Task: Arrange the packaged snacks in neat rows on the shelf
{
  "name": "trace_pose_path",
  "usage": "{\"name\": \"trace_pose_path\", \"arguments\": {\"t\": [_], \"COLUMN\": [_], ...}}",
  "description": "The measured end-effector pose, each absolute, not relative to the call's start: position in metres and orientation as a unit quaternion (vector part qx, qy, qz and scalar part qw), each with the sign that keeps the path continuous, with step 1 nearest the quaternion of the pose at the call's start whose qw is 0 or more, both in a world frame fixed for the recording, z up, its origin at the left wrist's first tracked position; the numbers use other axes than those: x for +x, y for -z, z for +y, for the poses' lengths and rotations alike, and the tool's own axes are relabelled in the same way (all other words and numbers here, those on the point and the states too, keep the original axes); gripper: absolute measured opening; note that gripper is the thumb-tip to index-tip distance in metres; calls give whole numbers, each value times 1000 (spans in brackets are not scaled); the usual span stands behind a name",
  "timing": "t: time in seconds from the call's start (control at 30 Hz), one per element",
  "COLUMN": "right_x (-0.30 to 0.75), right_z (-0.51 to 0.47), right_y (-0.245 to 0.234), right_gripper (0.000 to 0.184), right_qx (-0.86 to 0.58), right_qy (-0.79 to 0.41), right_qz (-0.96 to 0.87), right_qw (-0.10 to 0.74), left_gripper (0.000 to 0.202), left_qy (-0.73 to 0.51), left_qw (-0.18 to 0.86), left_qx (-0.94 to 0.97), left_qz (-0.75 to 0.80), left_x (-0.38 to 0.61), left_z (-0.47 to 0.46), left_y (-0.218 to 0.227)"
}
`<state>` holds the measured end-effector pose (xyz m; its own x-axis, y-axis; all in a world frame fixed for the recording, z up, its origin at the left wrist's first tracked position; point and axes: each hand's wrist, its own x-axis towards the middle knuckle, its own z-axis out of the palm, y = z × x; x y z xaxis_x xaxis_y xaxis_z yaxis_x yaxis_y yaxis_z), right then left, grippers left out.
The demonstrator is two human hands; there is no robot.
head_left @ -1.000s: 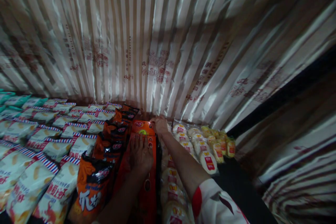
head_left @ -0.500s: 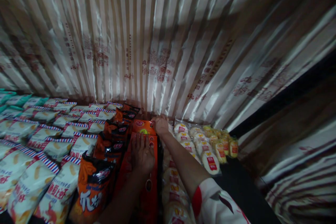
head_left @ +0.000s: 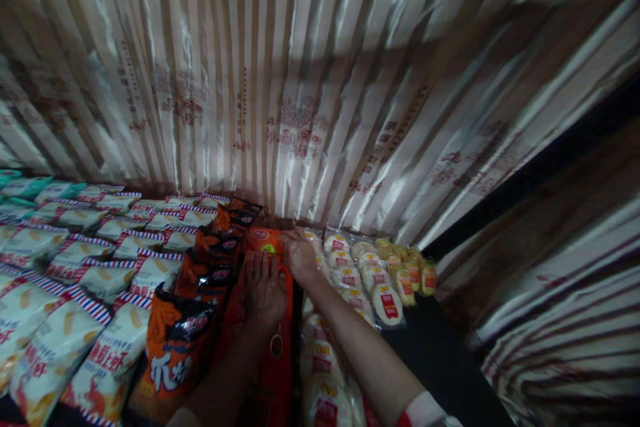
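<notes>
A row of flat, glossy red packets [head_left: 280, 367] runs away from me between orange chip bags and white round crackers. My left hand [head_left: 267, 290] lies palm down on the row, its fingers stretched out flat. At the far end, my right hand [head_left: 299, 257] is bent around the right edge of a red packet [head_left: 260, 237] with a yellow-green spot; its fingertips are partly hidden. On the left, an orange-and-black snack bag [head_left: 173, 353] stands nearest in its line. To the right, clear-wrapped round crackers [head_left: 323, 373] pass beneath my right forearm.
White snack bags [head_left: 107, 360] with striped tops fill the left side, with green bags [head_left: 60, 191] behind. More wrapped crackers [head_left: 388, 305] and small yellow packs [head_left: 427, 278] stand right on a black surface [head_left: 445, 360]. A pleated printed curtain [head_left: 295, 80] hangs behind.
My right hand has slid slightly nearer along the packet's right edge, its fingers further over it. My left hand stays flat on the red packets. The view has shifted slightly.
</notes>
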<state>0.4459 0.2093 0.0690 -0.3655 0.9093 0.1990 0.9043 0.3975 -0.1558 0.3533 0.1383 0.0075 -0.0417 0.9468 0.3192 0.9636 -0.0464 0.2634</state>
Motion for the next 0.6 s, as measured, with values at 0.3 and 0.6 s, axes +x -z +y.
{"name": "trace_pose_path", "arguments": {"t": [0.3, 0.6], "right_x": [461, 448], "right_z": [175, 173], "right_y": [-75, -88], "right_gripper": [24, 27], "right_qx": [-558, -594], "right_qy": [-41, -55], "right_qz": [-828, -802], "right_qw": [27, -7], "left_gripper": [43, 40], "left_qy": [228, 200], "left_qw": [37, 31], "left_qx": [-689, -732], "left_qz": [-687, -651], "left_x": [349, 344], "left_z": [134, 87], "left_y": [-28, -37]}}
